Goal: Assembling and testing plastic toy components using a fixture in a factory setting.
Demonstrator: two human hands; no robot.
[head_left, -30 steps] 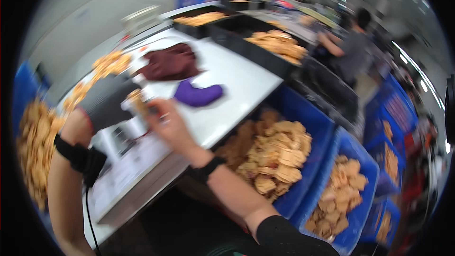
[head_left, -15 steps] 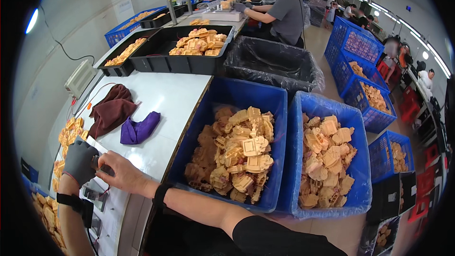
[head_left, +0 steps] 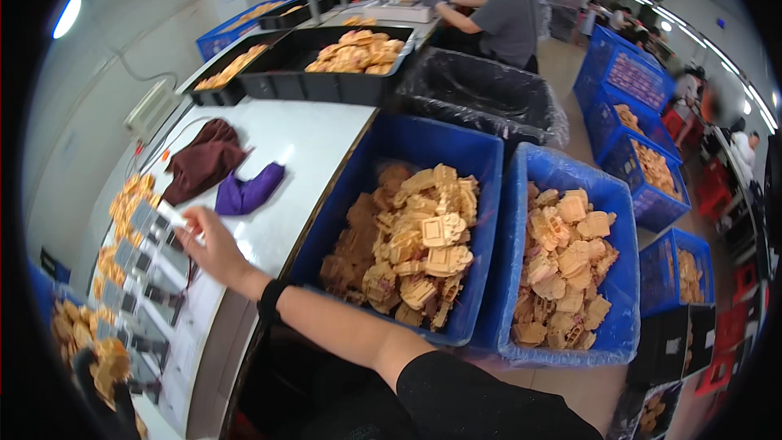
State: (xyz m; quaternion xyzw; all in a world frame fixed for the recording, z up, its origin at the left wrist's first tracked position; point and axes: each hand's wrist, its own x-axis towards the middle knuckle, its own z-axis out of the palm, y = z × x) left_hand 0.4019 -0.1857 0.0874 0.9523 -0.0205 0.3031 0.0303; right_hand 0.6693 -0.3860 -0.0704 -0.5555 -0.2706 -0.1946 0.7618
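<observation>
My left hand (head_left: 84, 371), in a dark grey glove, is low at the left edge, blurred, with its fingers closed around a tan moulded piece (head_left: 112, 365). Bare and with a black wristband, my right hand (head_left: 213, 244) reaches over the white table. Its thumb and fingertips are pinched at the far end of a row of small grey devices (head_left: 149, 224), beside a white bar (head_left: 172, 213); what they grip is too small to make out. More tan pieces (head_left: 130, 200) lie along the row's left side.
Two blue bins (head_left: 487, 220) (head_left: 627, 277) heaped with tan pieces stand right of the table. A brown cloth (head_left: 204, 159) and purple cloth (head_left: 248, 190) lie on it. Behind are black trays (head_left: 269, 85) and a black-lined bin (head_left: 489, 102). A co-worker (head_left: 507, 20) sits beyond.
My left hand has left the right hand's side and dropped to the lower left, where it now holds a tan piece. My right hand has shifted slightly up. The view has tilted a little.
</observation>
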